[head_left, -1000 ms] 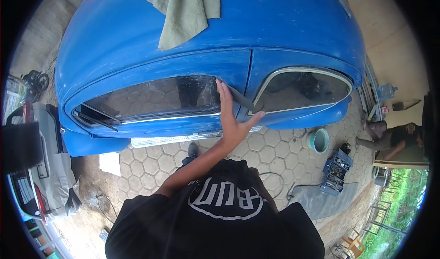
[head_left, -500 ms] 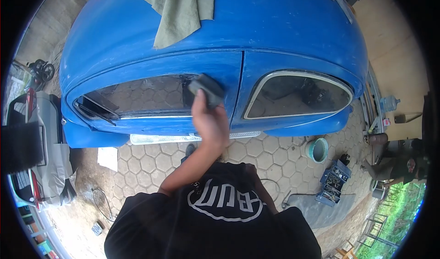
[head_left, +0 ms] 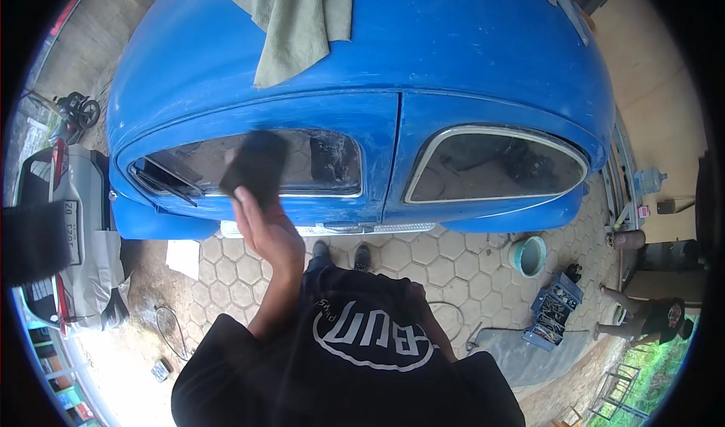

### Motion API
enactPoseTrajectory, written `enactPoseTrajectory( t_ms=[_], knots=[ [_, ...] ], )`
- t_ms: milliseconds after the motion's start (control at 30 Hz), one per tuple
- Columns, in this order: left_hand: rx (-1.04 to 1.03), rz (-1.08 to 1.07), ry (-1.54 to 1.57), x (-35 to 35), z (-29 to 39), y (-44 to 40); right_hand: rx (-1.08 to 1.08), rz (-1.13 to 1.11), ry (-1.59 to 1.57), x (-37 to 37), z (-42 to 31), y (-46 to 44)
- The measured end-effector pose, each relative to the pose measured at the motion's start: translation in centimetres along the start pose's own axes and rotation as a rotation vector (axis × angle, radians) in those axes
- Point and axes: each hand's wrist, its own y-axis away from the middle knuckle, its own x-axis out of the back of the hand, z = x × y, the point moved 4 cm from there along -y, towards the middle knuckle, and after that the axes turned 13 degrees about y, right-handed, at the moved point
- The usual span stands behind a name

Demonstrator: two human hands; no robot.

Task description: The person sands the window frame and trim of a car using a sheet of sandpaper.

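My left hand [head_left: 266,234] grips a dark rectangular block [head_left: 259,169], possibly a sanding block, blurred by motion. The block is in front of the front side window [head_left: 208,159] of a blue car [head_left: 468,57]; whether it touches is unclear. Pale scuffs mark the paint around the window frame. My right hand [head_left: 414,292] is low against my body, mostly hidden by the black shirt, its fingers not showing. An olive-green cloth [head_left: 302,30] lies draped over the car roof.
A teal bucket [head_left: 529,256] and a blue open toolbox [head_left: 555,310] full of tools stand on the hexagonal pavers at right. A silver car [head_left: 87,238] is parked at left. Another person [head_left: 657,317] bends at far right. A rear side window [head_left: 495,166] has a pale trim.
My left hand with the block has moved left, from the window's rear edge toward its middle. The view has shifted slightly, and my feet now show.
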Motion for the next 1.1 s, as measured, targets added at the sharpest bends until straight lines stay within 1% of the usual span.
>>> enactPoseTrajectory(
  t_ms=[33, 67, 167, 233, 300, 367, 467, 533, 567, 600, 633, 667, 733, 767, 833, 867, 900, 967, 1033, 1100],
  knots=[
    [-0.187, -0.004, -0.103, 0.7, 0.3, -0.1, 0.004, -0.002, 0.0, 0.0, -0.1, -0.1],
    [-0.389, -0.046, -0.192, -1.5, 0.9, -0.5, 0.009, -0.003, 0.005, 0.1, -0.3, -0.3],
    [-0.795, -0.496, -0.986, -2.6, -0.8, -2.3, 0.034, -0.007, 0.014, 0.4, -0.7, -1.1],
    [-0.726, -0.499, -1.052, -2.0, -5.7, -2.2, 0.046, -0.006, 0.017, 0.7, -1.2, -1.6],
    [-0.712, -0.636, -0.97, -1.3, -8.6, -0.6, 0.051, 0.005, 0.015, 1.1, -1.7, -2.0],
    [-0.518, -1.03, -1.106, -1.5, -10.8, 1.7, 0.053, 0.02, 0.01, 1.5, -2.3, -2.4],
    [-0.669, -1.129, -1.184, -0.8, -10.5, 0.8, 0.059, 0.085, -0.027, 2.6, -2.8, -2.8],
    [-0.839, -0.928, -1.249, 1.3, -9.4, -2.6, 0.061, 0.173, -0.083, 3.2, -3.2, -2.9],
    [-0.825, -0.842, -1.263, 2.3, -8.2, -4.2, 0.066, 0.216, -0.103, 3.4, -3.5, -2.9],
    [-0.807, -0.757, -1.274, 3.3, -7.0, -5.8, 0.062, 0.195, -0.067, 3.3, -3.6, -2.8],
    [-0.804, -0.671, -1.22, 4.2, -5.7, -7.4, 0.061, 0.183, -0.024, 3.0, -3.7, -2.8],
    [-0.762, -0.562, -1.258, 4.7, -4.6, -9.1, 0.061, 0.116, 0.059, 2.5, -3.9, -2.4],
    [-0.714, -0.56, -1.131, 4.6, -4.7, -8.9, 0.077, -0.015, 0.226, 1.2, -4.3, -1.5],
    [-0.692, -0.554, -1.07, 4.2, -4.7, -8.5, 0.075, -0.059, 0.238, 1.2, -4.6, -1.1],
    [-0.705, -0.768, -1.036, 3.8, -6.9, -6.0, 0.066, -0.084, 0.211, 1.3, -5.4, -0.8],
    [-0.641, -0.838, -1.122, 4.3, -8.5, -5.1, 0.057, -0.086, 0.178, 1.5, -5.8, -0.8],
    [-0.579, -0.91, -1.129, 3.1, -8.3, -4.3, 0.05, -0.076, 0.146, 1.8, -6.2, -0.8],
    [-0.69, -0.97, -1.332, 4.4, -8.2, -5.3, 0.03, -0.048, 0.091, 2.3, -6.8, -1.2],
    [-0.726, -0.778, -1.353, 5.7, -6.2, -7.9, 0.006, -0.002, 0.028, 3.0, -7.5, -1.4],
    [-0.755, -0.515, -1.208, 6.7, -2.9, -11.6, -0.031, 0.057, -0.065, 3.7, -8.5, -1.7]
  ],
)
